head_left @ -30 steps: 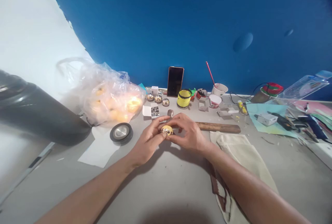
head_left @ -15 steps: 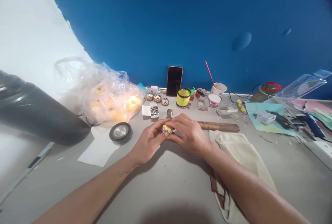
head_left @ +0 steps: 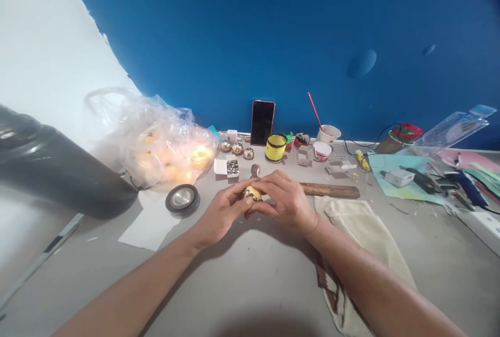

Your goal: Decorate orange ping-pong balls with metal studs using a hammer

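Between the fingertips of my left hand (head_left: 223, 211) and my right hand (head_left: 287, 202) is a small yellow ball (head_left: 253, 194), partly covered with shiny metal tacks. Both hands are closed around it, just above the table, and the fingers hide part of its surface. Behind them lies a hammer (head_left: 330, 190), its metal head showing past my fingers and its wooden handle reaching out to the right. A small open white box (head_left: 221, 166) full of silvery tacks stands beyond my left hand. Farther back, three tack-covered balls (head_left: 237, 148) sit in a row.
On the left are a plastic bag (head_left: 156, 144) of yellowish balls, a dark cylinder (head_left: 58, 165) and a round black-rimmed disc (head_left: 182, 199). A phone (head_left: 262, 122) leans on the blue wall near a yellow cup (head_left: 275, 148). A cream cloth bag (head_left: 363, 238) lies under my right forearm.
The ball has turned slightly in my fingers, showing more of its plain yellow side. My hands have stayed in nearly the same place.
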`<state>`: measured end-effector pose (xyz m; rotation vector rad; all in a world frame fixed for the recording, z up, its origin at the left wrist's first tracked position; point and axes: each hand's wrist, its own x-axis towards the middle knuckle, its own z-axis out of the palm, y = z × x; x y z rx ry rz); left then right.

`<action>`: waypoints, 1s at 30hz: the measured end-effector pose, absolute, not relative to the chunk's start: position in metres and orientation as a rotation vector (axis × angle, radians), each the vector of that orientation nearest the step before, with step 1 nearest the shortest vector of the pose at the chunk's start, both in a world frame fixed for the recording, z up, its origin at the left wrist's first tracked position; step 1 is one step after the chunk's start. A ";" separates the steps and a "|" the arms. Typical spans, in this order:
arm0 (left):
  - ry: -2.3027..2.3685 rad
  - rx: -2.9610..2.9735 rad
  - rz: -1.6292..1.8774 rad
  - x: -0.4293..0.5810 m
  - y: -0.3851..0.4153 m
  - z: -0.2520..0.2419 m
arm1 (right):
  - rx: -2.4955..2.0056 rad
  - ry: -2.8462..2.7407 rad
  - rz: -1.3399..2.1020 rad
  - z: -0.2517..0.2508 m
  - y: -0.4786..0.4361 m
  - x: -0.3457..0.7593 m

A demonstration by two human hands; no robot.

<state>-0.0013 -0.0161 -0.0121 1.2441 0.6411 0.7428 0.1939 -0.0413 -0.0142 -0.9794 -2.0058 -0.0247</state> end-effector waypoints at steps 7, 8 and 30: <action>0.450 1.019 0.724 0.002 -0.009 -0.011 | -1.030 -1.886 0.223 -0.016 -0.038 0.197; 0.457 1.008 0.722 0.002 -0.009 -0.011 | -1.049 -1.880 0.240 -0.017 -0.038 0.197; 0.463 0.877 0.752 0.004 -0.011 -0.015 | -1.157 -1.967 -0.107 -0.019 -0.051 0.181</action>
